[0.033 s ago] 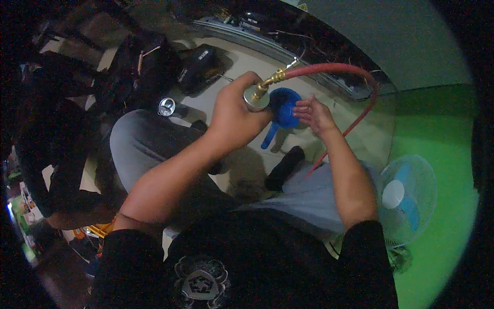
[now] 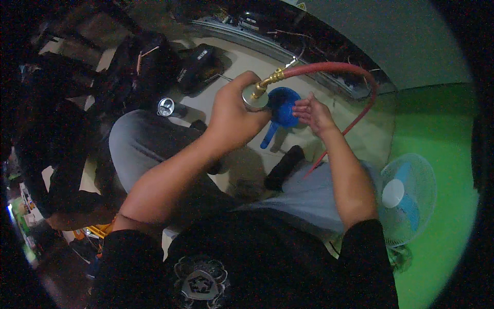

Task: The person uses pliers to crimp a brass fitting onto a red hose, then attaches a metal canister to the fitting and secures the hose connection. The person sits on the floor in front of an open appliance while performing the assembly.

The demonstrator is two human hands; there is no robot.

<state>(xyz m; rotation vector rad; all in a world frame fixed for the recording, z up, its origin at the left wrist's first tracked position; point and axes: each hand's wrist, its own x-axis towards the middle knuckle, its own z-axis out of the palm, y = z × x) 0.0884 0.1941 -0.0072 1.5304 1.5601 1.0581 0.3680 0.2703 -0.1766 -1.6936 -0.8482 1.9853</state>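
Observation:
My left hand (image 2: 231, 118) is wrapped round a silver metal cylinder (image 2: 250, 104); the cylinder's lower part is hidden behind my fingers. On its top sits a brass elbow fitting (image 2: 260, 89), joined to a red hose (image 2: 369, 85) that arcs to the right and drops past my right forearm. Beyond my hands is a blue plastic dipper (image 2: 288, 119), its handle pointing toward me. My right hand (image 2: 316, 116) is open, fingers stretched out over the dipper's right rim; whether they touch it I cannot tell.
A shiny metal cup or can (image 2: 165, 107) lies on the tiled floor to the left, near a black bag (image 2: 195, 69). At the right a fan with blue blades (image 2: 404, 198) stands by the green wall (image 2: 437, 139). My bent legs (image 2: 149, 139) are below my arms.

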